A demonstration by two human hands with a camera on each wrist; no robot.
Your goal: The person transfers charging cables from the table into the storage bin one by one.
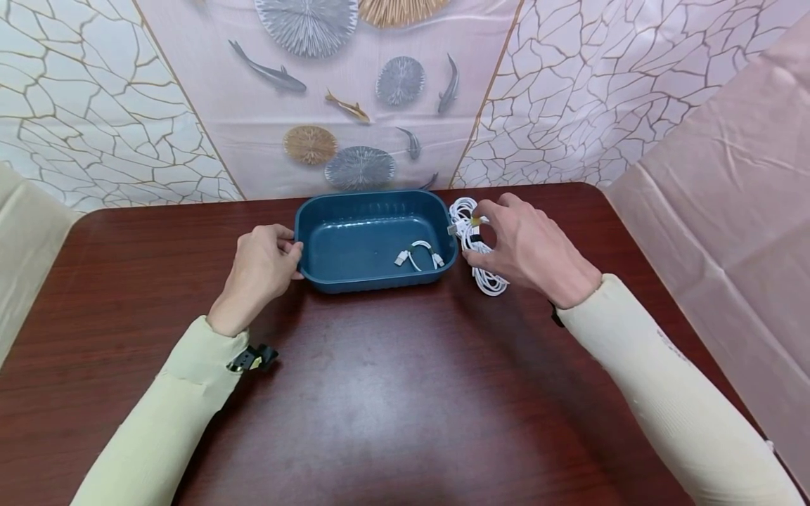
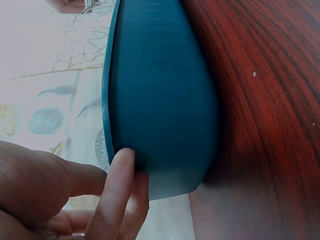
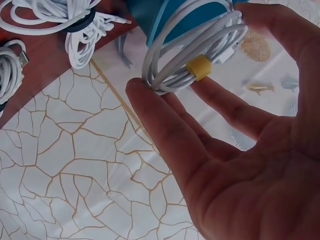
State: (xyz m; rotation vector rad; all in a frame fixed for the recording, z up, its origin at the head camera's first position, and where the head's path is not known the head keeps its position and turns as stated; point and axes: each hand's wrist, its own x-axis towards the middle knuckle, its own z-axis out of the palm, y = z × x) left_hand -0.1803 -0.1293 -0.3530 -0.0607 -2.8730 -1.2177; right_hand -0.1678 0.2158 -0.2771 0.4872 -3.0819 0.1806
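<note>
A blue plastic basin (image 1: 373, 285) stands at the back of the table. My left hand (image 1: 262, 263) grips its left rim; in the left wrist view, fingertips (image 2: 122, 165) press the outer wall. Inside the basin, at its front right, lies a short white USB cable (image 1: 401, 258) with a dark tie. Between thumb and fingers, my right hand (image 1: 531, 246) holds a coiled white cable (image 3: 172, 67) bound by a yellow tie (image 3: 199, 66), raised beside the basin's right rim. Below it, more coiled white cables (image 1: 490, 283) lie on the table, partly hidden by the hand.
The dark reddish wooden table (image 1: 380, 393) runs back to a patterned cloth (image 1: 354, 112). Pinkish cloth (image 1: 715, 183) hangs along the right side. In the right wrist view, bundled white cables (image 3: 82, 47) lie near the table's edge.
</note>
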